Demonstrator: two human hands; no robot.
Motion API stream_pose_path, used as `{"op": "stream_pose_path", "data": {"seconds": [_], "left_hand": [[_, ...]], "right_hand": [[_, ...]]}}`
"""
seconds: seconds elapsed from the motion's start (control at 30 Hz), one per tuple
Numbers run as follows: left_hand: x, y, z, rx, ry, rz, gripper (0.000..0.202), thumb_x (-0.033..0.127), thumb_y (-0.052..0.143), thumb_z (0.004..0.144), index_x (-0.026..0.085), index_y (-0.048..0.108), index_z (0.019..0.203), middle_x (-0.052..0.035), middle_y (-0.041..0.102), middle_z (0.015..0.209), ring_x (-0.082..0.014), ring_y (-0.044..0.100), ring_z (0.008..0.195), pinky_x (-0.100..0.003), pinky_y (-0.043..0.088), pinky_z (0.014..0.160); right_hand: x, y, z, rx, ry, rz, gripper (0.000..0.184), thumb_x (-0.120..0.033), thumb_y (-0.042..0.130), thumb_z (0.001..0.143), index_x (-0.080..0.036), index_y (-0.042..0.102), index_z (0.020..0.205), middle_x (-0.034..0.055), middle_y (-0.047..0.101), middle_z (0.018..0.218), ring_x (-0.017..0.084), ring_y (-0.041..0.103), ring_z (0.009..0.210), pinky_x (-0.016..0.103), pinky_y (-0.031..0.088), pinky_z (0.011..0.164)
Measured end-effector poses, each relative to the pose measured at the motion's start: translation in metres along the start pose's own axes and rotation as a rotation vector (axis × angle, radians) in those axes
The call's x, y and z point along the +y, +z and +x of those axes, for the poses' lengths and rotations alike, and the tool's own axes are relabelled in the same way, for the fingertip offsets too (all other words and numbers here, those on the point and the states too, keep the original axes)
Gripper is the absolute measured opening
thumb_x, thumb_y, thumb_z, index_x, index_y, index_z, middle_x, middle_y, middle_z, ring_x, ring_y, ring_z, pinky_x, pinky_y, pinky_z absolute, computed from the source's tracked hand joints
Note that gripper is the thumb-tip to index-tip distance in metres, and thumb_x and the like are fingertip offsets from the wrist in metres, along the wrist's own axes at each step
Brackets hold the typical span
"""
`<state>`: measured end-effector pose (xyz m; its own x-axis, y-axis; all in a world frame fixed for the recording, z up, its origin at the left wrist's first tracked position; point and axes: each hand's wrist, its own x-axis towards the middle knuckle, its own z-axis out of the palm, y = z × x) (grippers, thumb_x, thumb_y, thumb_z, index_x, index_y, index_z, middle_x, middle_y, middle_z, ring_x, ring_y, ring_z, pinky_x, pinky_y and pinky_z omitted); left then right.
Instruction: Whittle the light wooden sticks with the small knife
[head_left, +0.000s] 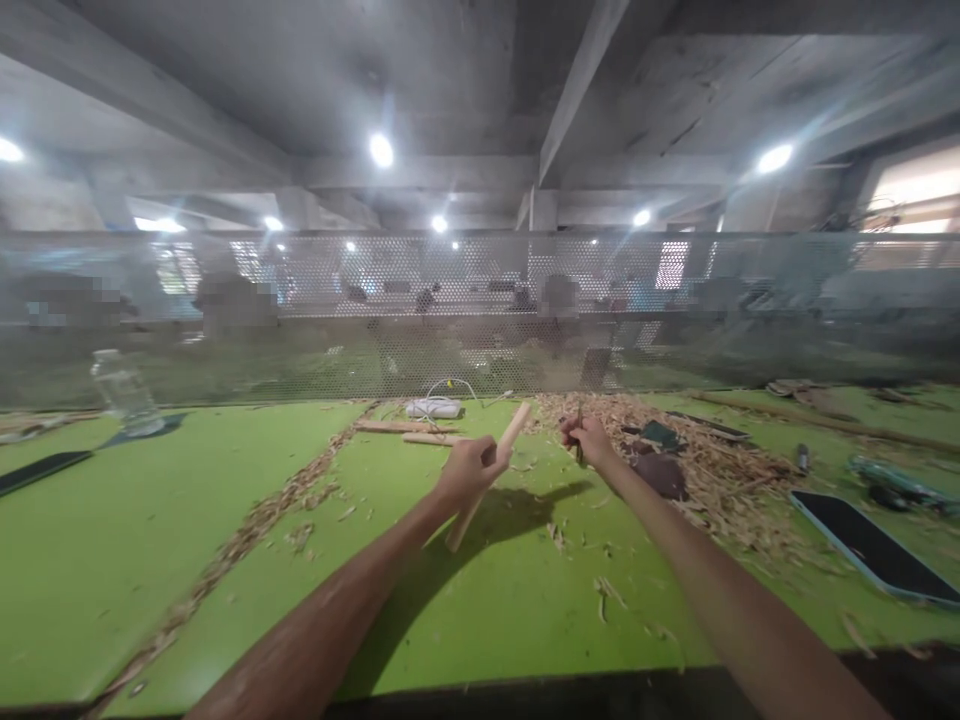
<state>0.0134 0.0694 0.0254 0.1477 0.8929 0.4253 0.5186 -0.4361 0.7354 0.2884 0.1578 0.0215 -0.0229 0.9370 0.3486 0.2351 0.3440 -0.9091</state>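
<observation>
Green tabletop (150, 520), clear plastic bottle (124, 392) way off on the left. Left hand (466, 472) has its fingers wrapped around a wooden stick (517, 425) — tilted, held just over the middle of the table. Right hand (590, 438) nearby is closed on a small dark tool (578, 450) — can't tell what kind. Shavings pile (712, 470) and a phone (874, 548) sit further right.

table (187, 520): bright green | stick (514, 432): pale tan | shavings (720, 470): light tan | phone (874, 548): black, blue-edged
</observation>
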Motion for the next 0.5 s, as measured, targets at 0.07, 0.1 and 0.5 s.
{"op": "stream_pose_path", "data": {"seconds": [0.07,0.1,0.5], "left_hand": [[-0.002,0.0,0.0,0.007,-0.001,0.003,0.038,0.043,0.065,0.091,0.024,0.046,0.064,0.0026,0.049,0.062,-0.0121,0.041,0.053,-0.025,0.032,0.054],[-0.003,0.0,0.001,0.012,-0.001,0.006,0.038,0.043,0.065,0.091,0.024,0.046,0.063,0.0026,0.048,0.062,-0.0121,0.041,0.053,-0.026,0.032,0.054],[-0.016,0.001,0.002,0.062,0.018,0.029,0.046,0.058,0.063,0.092,0.024,0.049,0.063,0.0018,0.05,0.061,-0.0136,0.04,0.056,-0.027,0.031,0.056]], "right_hand": [[0.0,-0.001,-0.001,0.009,-0.003,-0.036,0.007,-0.03,0.058,0.066,-0.024,0.057,0.069,0.0014,0.062,0.061,0.016,0.058,0.058,0.028,0.05,0.061],[0.001,-0.001,-0.002,0.014,-0.004,-0.058,0.007,-0.03,0.059,0.068,-0.024,0.057,0.07,0.0016,0.062,0.062,0.017,0.058,0.059,0.028,0.05,0.061],[0.015,-0.006,-0.011,0.039,-0.012,-0.276,0.041,-0.049,0.062,0.093,-0.023,0.061,0.062,0.0065,0.061,0.058,0.019,0.053,0.055,0.03,0.042,0.057]]}}
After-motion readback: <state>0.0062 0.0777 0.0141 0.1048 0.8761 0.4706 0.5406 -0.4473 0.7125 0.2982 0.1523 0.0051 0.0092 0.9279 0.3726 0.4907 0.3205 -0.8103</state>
